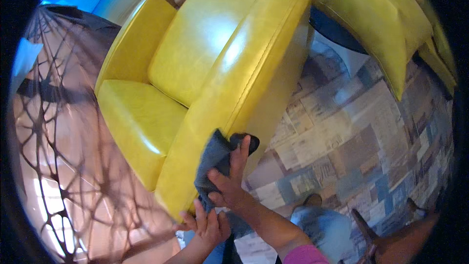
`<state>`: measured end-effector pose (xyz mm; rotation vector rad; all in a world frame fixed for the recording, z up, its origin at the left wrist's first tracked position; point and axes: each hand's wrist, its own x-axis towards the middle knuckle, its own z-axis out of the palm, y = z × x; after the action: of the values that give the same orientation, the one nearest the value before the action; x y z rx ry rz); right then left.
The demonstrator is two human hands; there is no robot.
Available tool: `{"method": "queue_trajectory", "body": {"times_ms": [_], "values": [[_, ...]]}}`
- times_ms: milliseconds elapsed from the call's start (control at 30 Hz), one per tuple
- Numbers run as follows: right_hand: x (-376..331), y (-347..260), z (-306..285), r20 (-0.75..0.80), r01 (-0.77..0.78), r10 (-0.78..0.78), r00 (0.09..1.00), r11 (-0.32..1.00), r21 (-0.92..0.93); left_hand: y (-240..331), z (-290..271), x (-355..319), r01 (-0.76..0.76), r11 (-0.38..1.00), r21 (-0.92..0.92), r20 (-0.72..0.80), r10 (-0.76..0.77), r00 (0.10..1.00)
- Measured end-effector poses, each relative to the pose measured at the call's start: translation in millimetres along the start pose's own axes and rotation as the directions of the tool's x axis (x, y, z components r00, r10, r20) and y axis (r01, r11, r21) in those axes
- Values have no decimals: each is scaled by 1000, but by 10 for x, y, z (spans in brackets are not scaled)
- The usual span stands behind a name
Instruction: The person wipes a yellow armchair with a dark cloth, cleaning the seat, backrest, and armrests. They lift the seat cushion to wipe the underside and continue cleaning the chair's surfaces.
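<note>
A yellow leather armchair [195, 44] stands in front of me, tilted in the picture. My right hand [232, 181] presses a grey-blue cloth [212, 161] to the front end of the near armrest, fingers bent over it. By its fingertips is a small black rounded thing [249, 143]; what it is I cannot make out. Lower down, my left hand [209, 226] has its fingers spread by the armrest's bottom front corner, just under the cloth's lower end. Whether its fingertips touch the leather or the cloth is hard to tell.
Another yellow leather seat [376, 10] is at the upper right, beside a dark round surface [337, 32]. Brown wooden furniture [400, 239] with legs stands at the lower right. A dark web-patterned screen [53, 132] runs along the left. The floor [342, 146] has a patchwork pattern.
</note>
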<state>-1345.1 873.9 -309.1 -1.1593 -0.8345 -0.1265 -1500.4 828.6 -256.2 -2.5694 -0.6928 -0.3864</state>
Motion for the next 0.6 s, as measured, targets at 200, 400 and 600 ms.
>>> {"method": "queue_trajectory", "body": {"times_ms": [200, 400, 600], "values": [[-743, 934, 30, 76, 0, 5, 997, 997, -72, 310, 731, -265, -185, 959, 216, 171, 149, 974], [-634, 1200, -148, 9, 95, -95, 995, 981, -171, 691, 1414, -356, 25, 975, 221, 117, -52, 992], [-679, 608, -25, 157, 430, -414, 897, 899, -82, 429, 1308, -599, -103, 993, 58, -162, 111, 980]]}}
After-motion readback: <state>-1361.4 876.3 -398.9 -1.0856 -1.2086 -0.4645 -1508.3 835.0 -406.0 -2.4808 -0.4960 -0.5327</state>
